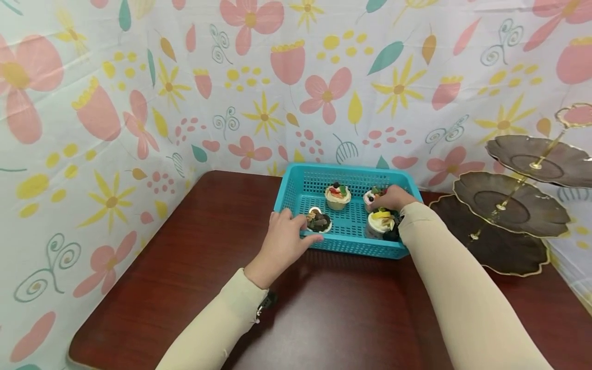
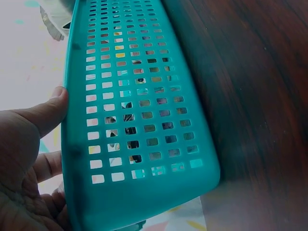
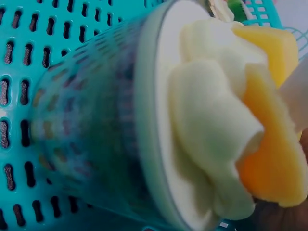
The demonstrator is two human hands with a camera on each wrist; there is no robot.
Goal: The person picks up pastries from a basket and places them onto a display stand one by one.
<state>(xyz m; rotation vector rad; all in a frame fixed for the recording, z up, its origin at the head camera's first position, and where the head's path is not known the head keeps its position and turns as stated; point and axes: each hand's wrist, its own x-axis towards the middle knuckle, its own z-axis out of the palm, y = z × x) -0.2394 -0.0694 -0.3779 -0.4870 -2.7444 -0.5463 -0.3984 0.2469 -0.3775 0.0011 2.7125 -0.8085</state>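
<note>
A turquoise plastic basket (image 1: 351,245) with several cream-topped desserts stands on the table. My left hand (image 1: 284,239) grips its front left rim, thumb outside and the other fingers over the edge; the basket's slotted wall (image 2: 79,192) fills much of the left wrist view. Close by is a chocolate-topped dessert (image 1: 319,222). My right hand (image 1: 393,198) reaches in at the back right, fingers bent around a berry-topped dessert cup (image 1: 368,198) and partly covering it. Just in front stands a clear cup with cream and yellow fruit (image 1: 379,223), large in the right wrist view.
A strawberry-topped cupcake (image 1: 337,196) sits at the back of the basket. To the right stands a three-tier brown stand (image 1: 513,205) with gold edges. A flower-print cloth (image 1: 263,92) hangs behind the dark red wooden table (image 1: 222,216).
</note>
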